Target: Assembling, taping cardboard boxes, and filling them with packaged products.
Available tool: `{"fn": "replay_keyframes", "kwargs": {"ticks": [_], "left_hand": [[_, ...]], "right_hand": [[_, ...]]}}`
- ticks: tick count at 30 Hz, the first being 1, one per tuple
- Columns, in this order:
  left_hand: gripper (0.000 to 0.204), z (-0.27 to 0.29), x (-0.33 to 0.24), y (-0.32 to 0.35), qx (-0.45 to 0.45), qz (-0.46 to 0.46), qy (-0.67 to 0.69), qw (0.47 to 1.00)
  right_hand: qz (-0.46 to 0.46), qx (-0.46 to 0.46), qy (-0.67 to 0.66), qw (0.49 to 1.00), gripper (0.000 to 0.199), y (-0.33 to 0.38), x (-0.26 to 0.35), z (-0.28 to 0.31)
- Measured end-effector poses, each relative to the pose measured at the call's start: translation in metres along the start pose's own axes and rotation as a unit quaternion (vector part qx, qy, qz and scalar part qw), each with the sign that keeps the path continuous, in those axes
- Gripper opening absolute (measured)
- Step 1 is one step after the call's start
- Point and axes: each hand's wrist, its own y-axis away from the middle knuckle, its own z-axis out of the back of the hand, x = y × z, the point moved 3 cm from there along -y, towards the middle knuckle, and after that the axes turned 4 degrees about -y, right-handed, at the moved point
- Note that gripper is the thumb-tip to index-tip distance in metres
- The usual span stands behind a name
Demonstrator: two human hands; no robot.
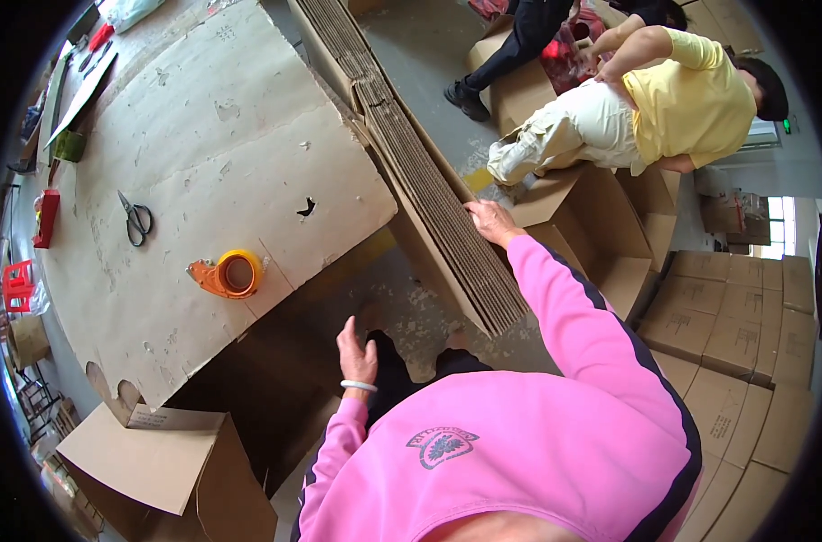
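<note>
My right hand (493,222) is closed over the right side of a long row of flattened cardboard boxes (434,167), which stand on edge beside the table. My left hand (357,359) hangs in front of my body with fingers stretched out, holding nothing; a white band circles its wrist. It is nearest to the cardboard-covered table (248,172). On that table lie an orange tape dispenser (219,279) with a roll of tape and a pair of dark-handled scissors (138,223).
An opened carton (149,452) stands at the table's near left corner. Stacked closed cartons (718,312) fill the right side, with open boxes (601,217) before them. A person in a yellow top (695,104) bends at the upper right, near another person's dark-trousered leg (519,45).
</note>
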Motion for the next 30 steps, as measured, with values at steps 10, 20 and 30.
{"fn": "replay_keyframes", "kwargs": {"ticks": [10,20,30], "left_hand": [[0.055,-0.083,-0.171,-0.049,0.163,-0.440,-0.132,0.873],[0.059,-0.112,-0.128,-0.068,0.164,-0.359,-0.320,0.861],[0.052,-0.120,-0.174,-0.110,0.115,-0.391,-0.294,0.865]], "right_hand": [[-0.069,0.041,0.010,0.997,0.031,-0.025,0.027,-0.005],[-0.022,-0.005,0.011,1.000,0.029,-0.044,0.050,0.003],[0.122,-0.119,0.004,0.985,0.027,-0.058,0.034,0.033]]}}
